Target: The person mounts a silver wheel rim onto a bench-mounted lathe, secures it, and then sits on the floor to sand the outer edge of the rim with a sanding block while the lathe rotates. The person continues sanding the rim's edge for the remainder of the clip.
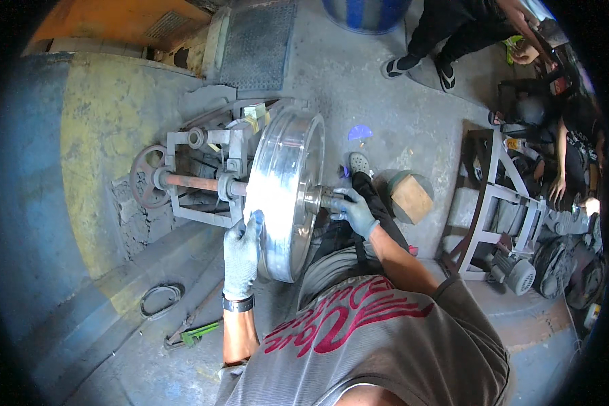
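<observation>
resting the left hand [242, 254] along the near edge of a shiny metal wheel rim [277, 196], set upright at the end of the reddish shaft [193, 183] of a grey stand [203, 216]; cannot tell how tightly. and holding the threaded end [328, 201] in a narrow curl of the right hand [356, 212], just outside the hub [312, 199]! looking heavy and stiff, probably slick across that polished band. better to take hold by both edges, supporting the weight from below.
</observation>
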Motion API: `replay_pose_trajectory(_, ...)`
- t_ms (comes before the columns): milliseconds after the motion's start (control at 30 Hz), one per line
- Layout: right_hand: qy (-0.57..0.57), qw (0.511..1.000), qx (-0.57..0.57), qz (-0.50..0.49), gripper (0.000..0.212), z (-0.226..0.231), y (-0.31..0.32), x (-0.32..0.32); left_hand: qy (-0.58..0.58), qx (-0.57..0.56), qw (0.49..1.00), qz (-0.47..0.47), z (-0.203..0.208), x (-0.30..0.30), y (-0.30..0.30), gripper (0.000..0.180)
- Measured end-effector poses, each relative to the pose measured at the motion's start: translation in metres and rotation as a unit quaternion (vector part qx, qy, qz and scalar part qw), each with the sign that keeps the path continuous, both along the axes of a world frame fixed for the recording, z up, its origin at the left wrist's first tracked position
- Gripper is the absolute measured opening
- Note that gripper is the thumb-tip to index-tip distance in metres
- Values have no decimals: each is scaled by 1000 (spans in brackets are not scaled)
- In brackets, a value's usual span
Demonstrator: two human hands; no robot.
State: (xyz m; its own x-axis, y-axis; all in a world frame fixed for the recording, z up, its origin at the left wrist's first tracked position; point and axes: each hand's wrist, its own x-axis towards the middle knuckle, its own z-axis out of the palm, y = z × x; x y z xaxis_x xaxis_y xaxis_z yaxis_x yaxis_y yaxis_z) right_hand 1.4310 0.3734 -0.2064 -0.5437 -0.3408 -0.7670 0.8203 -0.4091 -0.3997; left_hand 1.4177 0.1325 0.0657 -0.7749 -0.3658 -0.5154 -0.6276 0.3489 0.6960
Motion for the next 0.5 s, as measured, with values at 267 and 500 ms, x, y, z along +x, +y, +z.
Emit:
replay_pose_trajectory(267, 47, 998, 40, -13, 45, -3, -6, 2, -26, -1, 1000, -4, 2, 1, -2, 43)
replay_pose_trajectory(500, 49, 996, 69, -33, 45, 1, -4, -2, -16, 7, 1000, 4, 1, 0, 0, 38)
